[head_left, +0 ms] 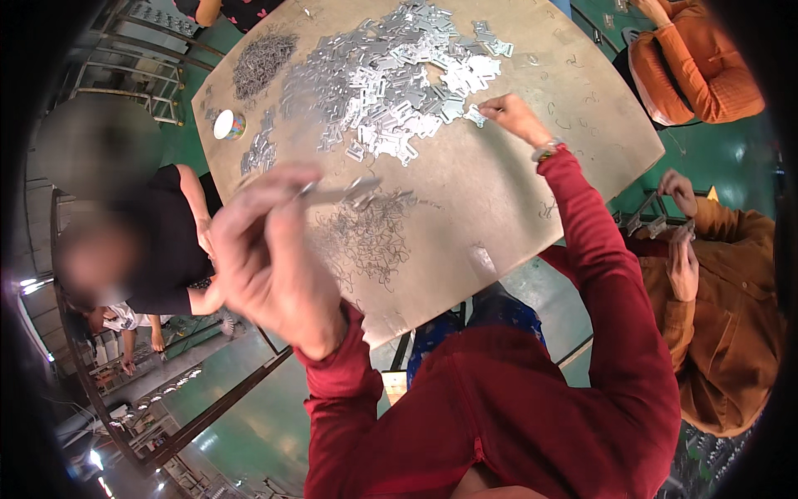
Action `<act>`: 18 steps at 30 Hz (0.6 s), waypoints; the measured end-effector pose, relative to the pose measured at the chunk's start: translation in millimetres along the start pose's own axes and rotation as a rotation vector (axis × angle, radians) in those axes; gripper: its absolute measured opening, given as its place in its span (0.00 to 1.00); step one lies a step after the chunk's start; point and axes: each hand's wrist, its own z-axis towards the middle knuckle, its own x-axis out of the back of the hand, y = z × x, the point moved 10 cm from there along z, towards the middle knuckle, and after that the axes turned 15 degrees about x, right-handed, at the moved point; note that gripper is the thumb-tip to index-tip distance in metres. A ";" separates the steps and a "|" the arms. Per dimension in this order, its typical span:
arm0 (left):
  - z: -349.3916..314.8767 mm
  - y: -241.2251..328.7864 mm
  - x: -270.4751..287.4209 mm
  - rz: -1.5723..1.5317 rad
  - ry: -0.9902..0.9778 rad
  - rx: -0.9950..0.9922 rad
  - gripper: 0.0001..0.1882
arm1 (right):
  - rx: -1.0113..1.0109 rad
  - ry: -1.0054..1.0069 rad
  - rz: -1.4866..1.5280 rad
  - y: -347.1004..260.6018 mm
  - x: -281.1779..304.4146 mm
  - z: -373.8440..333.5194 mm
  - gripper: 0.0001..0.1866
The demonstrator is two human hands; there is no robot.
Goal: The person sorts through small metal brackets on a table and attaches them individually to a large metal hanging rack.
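My left hand (278, 258) is raised over the near left part of the table, blurred by motion. Its thumb and fingers pinch a flat metal piece (337, 194), whose exact shape is smeared. Below that piece lies a loose heap of thin bent wire pieces (362, 241). My right hand (517, 118) reaches to the right edge of a large pile of silvery slotted metal plates (407, 83). Its closed fingertips grip a slotted metal plate (475, 115) at the pile's border.
A brown-covered table (465, 200) bears everything. At its left stand a small white-topped cup (229, 125) and a darker heap of small wire parts (264, 66). Other people sit around: dark sleeves on the left, an orange sweater (706, 71) and a brown jacket (723, 324) on the right.
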 end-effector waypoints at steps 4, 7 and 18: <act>2.2 20.2 21.9 0.041 -0.088 -0.176 0.06 | 0.029 0.054 -0.591 39.1 -55.4 18.6 0.11; 4.6 38.7 32.5 -0.032 -0.106 -0.193 0.07 | 0.115 -0.070 -0.913 55.7 -82.5 38.4 0.11; 6.4 63.0 78.5 0.008 -0.035 -0.279 0.07 | -0.434 0.309 1.022 -27.2 -56.9 -19.3 0.13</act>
